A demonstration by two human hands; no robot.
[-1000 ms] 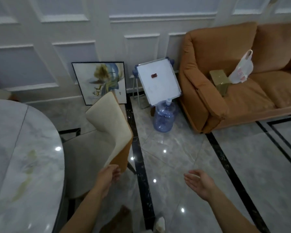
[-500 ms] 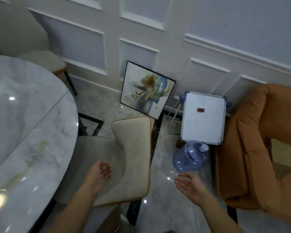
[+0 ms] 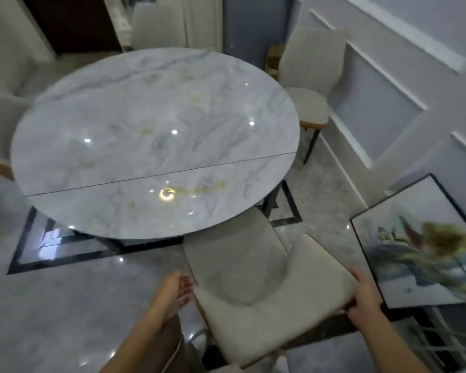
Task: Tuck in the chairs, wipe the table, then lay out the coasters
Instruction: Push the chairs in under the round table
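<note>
Round grey-white marble-look surface [image 3: 156,135], glossy, with a seam across its near part. It stands on a polished grey tiled floor [image 3: 65,305].

Near cream upholstered chair with tan backing [image 3: 256,292]: this is the task's thing. It faces the surface, with the seat front just under the near-right rim and the backrest nearest the person. It is not fully tucked in.

Second cream padded chair [image 3: 311,84] stands at the far right by the panelled wall, apart from the rim.

Black-framed abstract painting [image 3: 420,246] leans on the wall just beside the near chair.

Right hand [image 3: 363,294] has its fingers wrapped round the backrest's right edge. Left hand [image 3: 172,294] has fairly straight fingers at the backrest's left edge; blur hides whether they touch.

Handling, as judged:
- The frame looks stiff and moderately heavy, and the padding is soft.
- Take hold at both backrest edges and push evenly.
- The legs could skid or twist on the slick tiles.
- The painting is close enough to catch.
</note>
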